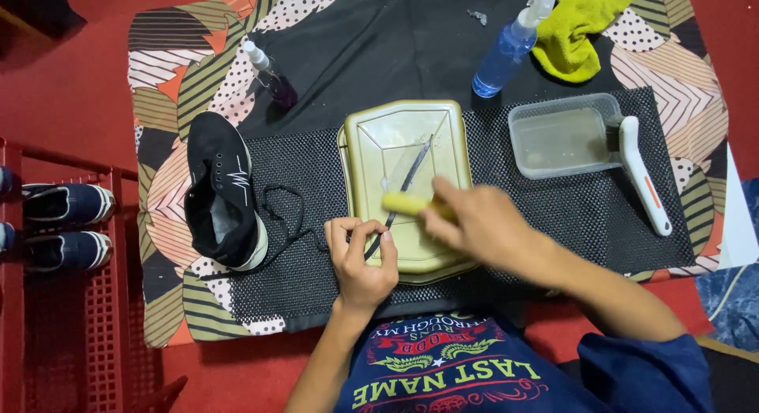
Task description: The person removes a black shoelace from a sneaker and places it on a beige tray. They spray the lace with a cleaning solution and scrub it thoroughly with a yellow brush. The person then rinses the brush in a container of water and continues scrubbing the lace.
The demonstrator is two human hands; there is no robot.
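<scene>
My left hand (360,259) pinches a black shoelace (411,176) at the near edge of a pale green tray (447,132). The lace runs up across the wet tray and also trails left toward a black sneaker (221,192) lying on its side. My right hand (478,223) grips a small yellow brush (403,203) and presses it against the lace over the tray. Both hands sit close together at the tray's front.
A black mesh mat (553,207) covers a patterned cloth (166,105). A clear tub of water (561,136) and a white scrub brush (644,176) lie right. A blue spray bottle (506,53), yellow-green cloth (581,26) and small purple spray bottle (273,77) stand behind. Dark blue shoes (63,223) rest on a red rack at left.
</scene>
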